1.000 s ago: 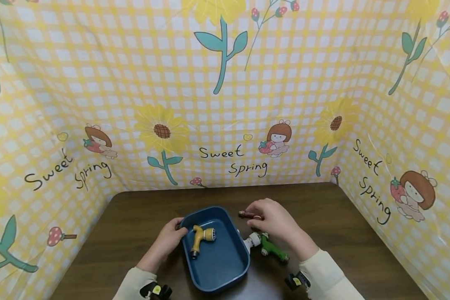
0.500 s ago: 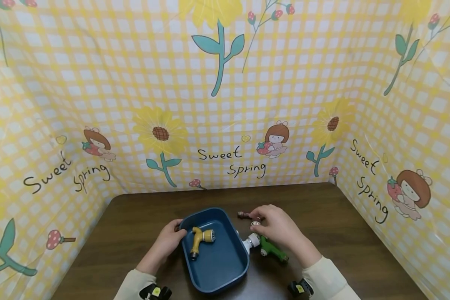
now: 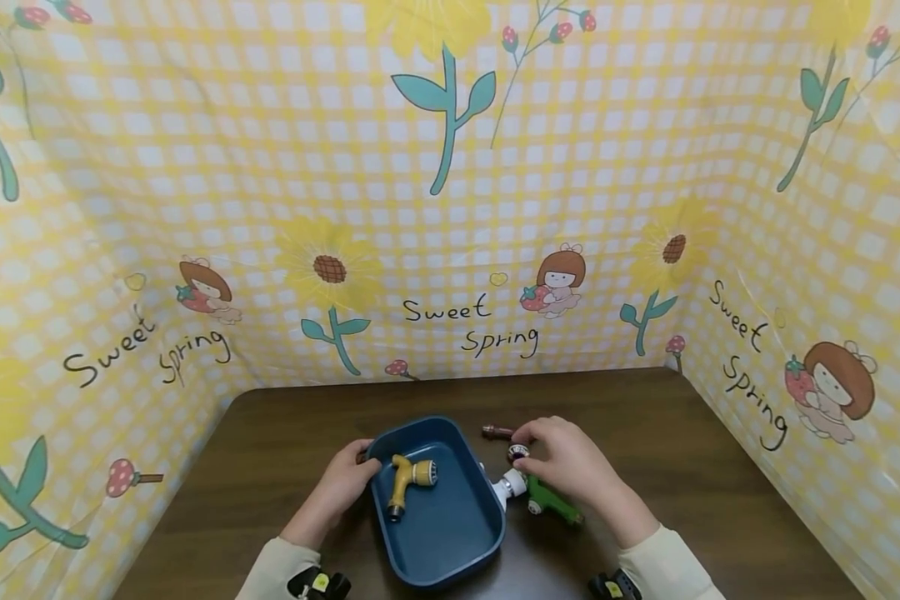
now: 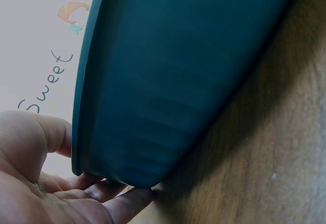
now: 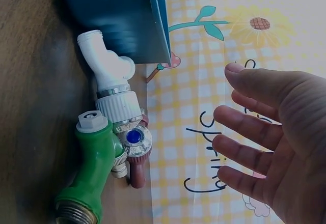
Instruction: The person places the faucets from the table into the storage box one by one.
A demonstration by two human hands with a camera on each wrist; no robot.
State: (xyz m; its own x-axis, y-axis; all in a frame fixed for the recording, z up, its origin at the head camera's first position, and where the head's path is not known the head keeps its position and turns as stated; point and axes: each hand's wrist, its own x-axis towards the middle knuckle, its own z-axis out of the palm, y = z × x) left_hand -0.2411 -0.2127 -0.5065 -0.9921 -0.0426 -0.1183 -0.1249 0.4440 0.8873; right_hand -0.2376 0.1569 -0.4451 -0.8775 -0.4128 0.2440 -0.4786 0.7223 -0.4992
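Note:
My left hand [image 3: 342,479] grips the far-left corner of a blue tray [image 3: 453,525]; in the left wrist view its thumb is at the rim and its fingers lie against the outer wall. A yellow Y-shaped pipe fitting [image 3: 405,485] lies inside the tray. My right hand [image 3: 570,457] hovers over several similar fittings to the tray's right, and the right wrist view shows its fingers spread, holding nothing. Nearest are a white fitting [image 5: 109,71] beside the tray wall, a green one [image 5: 94,163] and a dark red one [image 5: 137,175] with a blue-centred metal knob.
Everything stands on a dark wooden table [image 3: 285,425]. A yellow-checked cloth [image 3: 450,225] with flower prints hangs around its back and sides. The tray's wall [image 5: 122,20] rises next to the white fitting.
My right hand has drawn a little right and nearer to me, uncovering the dark red fitting's round knob. The left hand keeps its grip, and the tray and yellow fitting stay in place.

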